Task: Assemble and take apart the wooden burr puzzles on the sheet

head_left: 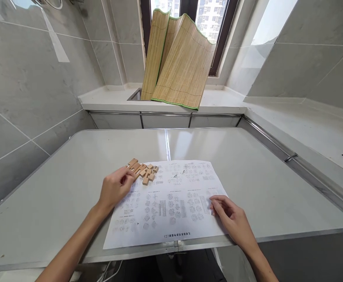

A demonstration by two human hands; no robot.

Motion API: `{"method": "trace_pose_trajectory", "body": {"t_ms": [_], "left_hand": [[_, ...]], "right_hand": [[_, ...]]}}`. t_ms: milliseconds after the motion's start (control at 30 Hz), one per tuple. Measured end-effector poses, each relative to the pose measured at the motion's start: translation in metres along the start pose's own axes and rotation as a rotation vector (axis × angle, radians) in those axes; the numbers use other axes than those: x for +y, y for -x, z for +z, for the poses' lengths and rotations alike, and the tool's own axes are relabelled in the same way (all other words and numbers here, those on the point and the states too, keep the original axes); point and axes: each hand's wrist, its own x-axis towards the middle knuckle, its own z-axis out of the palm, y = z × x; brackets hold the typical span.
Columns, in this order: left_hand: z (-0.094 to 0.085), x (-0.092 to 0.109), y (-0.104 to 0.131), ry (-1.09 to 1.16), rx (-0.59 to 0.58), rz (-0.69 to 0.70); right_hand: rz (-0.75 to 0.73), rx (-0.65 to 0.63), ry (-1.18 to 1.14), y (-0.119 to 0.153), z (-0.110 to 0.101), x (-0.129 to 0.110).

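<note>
My left hand point(119, 185) is at the upper left of the printed sheet, its thumb and fingertips pinched on a notched wooden puzzle piece point(137, 175). More small notched wooden blocks point(149, 172) lie in a loose cluster beside those fingertips, partly on the paper. The white sheet point(165, 227) carries rows of small line diagrams, and its heading at the near edge appears upside down. My right hand point(229, 217) rests over the sheet's right edge with fingers curled in; whether anything is inside them is hidden.
A white folding table point(265, 184) with a central seam holds the sheet. Beyond it, a folded bamboo mat point(185, 62) leans against the window on a white ledge point(112, 102). Grey tiled walls point(33, 78) close in both sides. White cables point(112, 272) hang below the table's near edge.
</note>
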Motion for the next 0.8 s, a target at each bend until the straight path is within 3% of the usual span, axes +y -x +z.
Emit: {"method": "trace_pose_trajectory", "body": {"t_ms": [133,433,567,800], "left_hand": [[-0.008,-0.015,0.005,-0.068,0.063,-0.178],[-0.001,-0.014,0.013,-0.15,-0.064,-0.312],[-0.001,-0.012,0.0,-0.236,-0.155,-0.365],[-0.002,-0.009,-0.044,-0.421,-0.391,-0.385]], "right_hand": [[-0.006,-0.015,-0.015,0.0,0.0,0.001],[-0.02,-0.022,-0.016,0.001,-0.002,0.001],[-0.015,-0.029,-0.012,0.002,-0.003,-0.001],[-0.019,-0.026,-0.009,0.002,-0.005,-0.004]]}}
